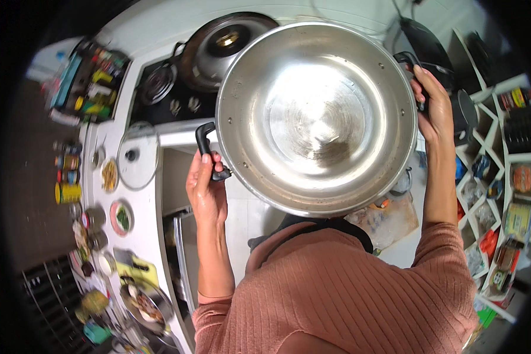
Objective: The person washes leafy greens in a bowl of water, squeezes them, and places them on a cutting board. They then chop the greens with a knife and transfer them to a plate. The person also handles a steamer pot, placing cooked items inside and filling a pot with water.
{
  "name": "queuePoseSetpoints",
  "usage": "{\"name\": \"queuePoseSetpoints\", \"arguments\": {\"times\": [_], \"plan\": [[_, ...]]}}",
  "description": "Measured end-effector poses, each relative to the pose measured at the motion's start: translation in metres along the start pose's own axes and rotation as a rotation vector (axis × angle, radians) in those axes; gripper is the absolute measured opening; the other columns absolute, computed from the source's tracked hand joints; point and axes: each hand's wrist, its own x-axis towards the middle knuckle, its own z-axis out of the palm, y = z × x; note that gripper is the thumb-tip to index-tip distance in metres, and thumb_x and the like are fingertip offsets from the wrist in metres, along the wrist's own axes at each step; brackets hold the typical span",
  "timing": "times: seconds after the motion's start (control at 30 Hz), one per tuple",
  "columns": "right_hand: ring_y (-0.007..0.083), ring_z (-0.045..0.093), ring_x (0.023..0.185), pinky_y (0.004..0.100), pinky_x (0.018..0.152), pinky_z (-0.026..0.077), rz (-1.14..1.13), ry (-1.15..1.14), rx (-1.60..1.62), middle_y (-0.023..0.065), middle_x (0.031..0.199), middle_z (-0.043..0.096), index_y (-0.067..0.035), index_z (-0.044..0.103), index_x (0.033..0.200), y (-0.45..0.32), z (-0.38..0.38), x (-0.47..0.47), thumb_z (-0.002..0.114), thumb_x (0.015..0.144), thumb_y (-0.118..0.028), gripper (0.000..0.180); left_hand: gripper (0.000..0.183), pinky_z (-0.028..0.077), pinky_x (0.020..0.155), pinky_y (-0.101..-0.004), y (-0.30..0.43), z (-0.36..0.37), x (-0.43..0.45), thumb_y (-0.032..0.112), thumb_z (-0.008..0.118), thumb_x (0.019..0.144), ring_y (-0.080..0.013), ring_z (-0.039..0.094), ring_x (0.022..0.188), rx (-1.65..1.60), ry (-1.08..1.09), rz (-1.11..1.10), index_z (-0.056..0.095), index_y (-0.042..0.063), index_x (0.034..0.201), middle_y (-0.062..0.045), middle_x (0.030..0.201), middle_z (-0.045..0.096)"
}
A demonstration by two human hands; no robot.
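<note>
A large stainless steel pot (265, 110) with two black side handles is held up in front of me. Its bare inside faces the camera, with a few water drops on the wall and a darker patch on the bottom. My left hand (207, 186) grips the handle on the left, thumb over it. Around the opposite handle my right hand (434, 99) is closed. The pot's outside and base are hidden. Behind its upper left rim, partly covered, a wide lidded pan (203, 53) sits on the black gas stove (181, 115).
On the left, the white counter (137, 221) bears a glass lid (137, 166), plates of food, a cutting board (148, 270) with a knife, and a steel pan (128, 294). An opened drawer (188, 265) juts out below. A lattice shelf (475, 128) stands at the right.
</note>
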Motion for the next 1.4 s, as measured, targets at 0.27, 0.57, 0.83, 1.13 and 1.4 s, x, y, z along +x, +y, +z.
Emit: {"name": "queuePoseSetpoints", "arguments": {"times": [0.27, 0.57, 0.83, 1.13, 1.4], "plan": [[0.0016, 0.038, 0.061, 0.0143, 0.054, 0.029, 0.043, -0.401, 0.138, -0.0046, 0.075, 0.049, 0.004, 0.063, 0.115, 0.028, 0.188, -0.118, 0.062, 0.099, -0.017, 0.026, 0.038, 0.044, 0.079, -0.0221, 0.099, -0.162, -0.186, 0.015, 0.058, 0.102, -0.0096, 0.050, 0.081, -0.106, 0.313, 0.422, 0.048, -0.006, 0.132, -0.007, 0.099, 0.059], [0.0013, 0.040, 0.057, 0.0124, 0.052, 0.035, 0.491, -0.914, 0.243, -0.0046, 0.069, 0.045, 0.006, 0.062, 0.123, 0.109, 0.410, -0.338, 0.055, 0.104, -0.016, 0.030, 0.037, 0.041, 0.078, -0.0258, 0.171, -0.339, -0.450, 0.018, 0.053, 0.104, -0.0085, 0.046, 0.081, -0.183, 0.738, 0.753, 0.052, -0.002, 0.135, -0.002, 0.096, 0.057], [0.0050, 0.044, 0.062, 0.0164, 0.056, 0.035, 0.720, -1.379, 0.035, -0.0027, 0.075, 0.050, 0.002, 0.061, 0.119, 0.159, 0.566, -0.539, 0.056, 0.103, -0.020, 0.028, 0.020, 0.045, 0.070, -0.0213, 0.183, -0.452, -0.654, 0.023, 0.055, 0.104, -0.0068, 0.047, 0.068, -0.277, 1.286, 0.957, 0.059, 0.004, 0.097, 0.002, 0.073, 0.049], [0.0116, 0.049, 0.075, 0.0258, 0.074, 0.039, 0.954, -1.801, -0.194, 0.0014, 0.080, 0.054, -0.001, 0.058, 0.117, 0.274, 0.653, -0.721, 0.053, 0.103, -0.039, 0.041, 0.024, 0.037, 0.065, -0.0190, 0.234, -0.453, -0.825, 0.024, 0.061, 0.101, -0.0038, 0.040, 0.068, 0.114, 1.797, 0.871, 0.062, 0.002, 0.107, 0.003, 0.078, 0.051], [0.0112, 0.048, 0.070, 0.0303, 0.065, 0.038, 1.212, -1.673, -0.452, 0.0003, 0.077, 0.056, -0.009, 0.057, 0.100, 0.339, 0.690, -0.883, 0.053, 0.103, -0.034, 0.025, 0.044, 0.040, 0.069, -0.0196, 0.248, -0.535, -0.930, 0.026, 0.058, 0.102, -0.0052, 0.042, 0.071, 0.010, 1.853, 0.728, 0.055, -0.005, 0.135, 0.000, 0.090, 0.060]]}}
